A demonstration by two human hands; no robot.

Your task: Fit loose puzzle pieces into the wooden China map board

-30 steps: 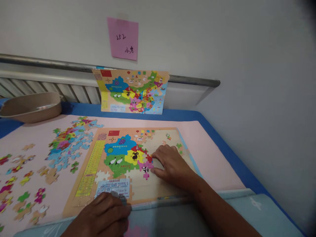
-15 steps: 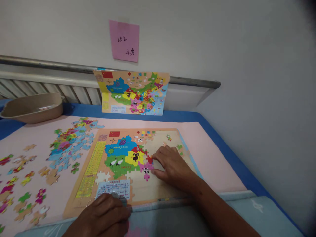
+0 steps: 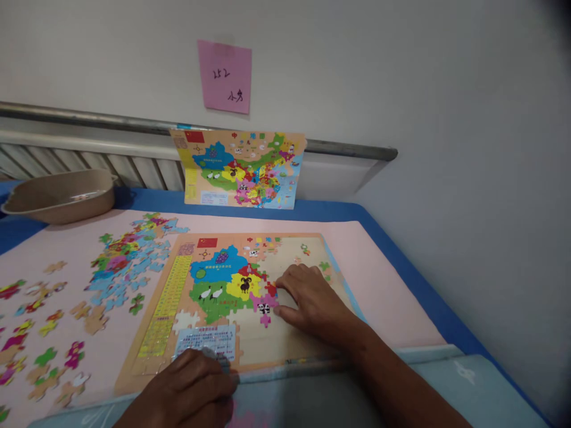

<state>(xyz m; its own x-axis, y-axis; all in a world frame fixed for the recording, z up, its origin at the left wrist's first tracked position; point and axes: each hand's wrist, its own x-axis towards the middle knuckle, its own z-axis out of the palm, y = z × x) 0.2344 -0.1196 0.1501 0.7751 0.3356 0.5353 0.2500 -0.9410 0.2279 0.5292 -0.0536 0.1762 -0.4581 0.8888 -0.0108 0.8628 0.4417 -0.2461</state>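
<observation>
Right hand (image 3: 310,300) lies flat and open on the puzzle board (image 3: 285,339) at the centre of the frame, its fingertips (image 3: 279,284) touching the red and pink pieces at the edge of the assembled map section (image 3: 227,284). At the lower centre, the left hand (image 3: 187,389) rests with fingers curled on the board's near edge, over the pale blue text panel (image 3: 207,340); whether it grips anything cannot be told. Loose puzzle pieces (image 3: 120,267) lie scattered on the pink mat (image 3: 383,285) at the left. A reference map picture (image 3: 243,169) leans against the wall, upper centre.
</observation>
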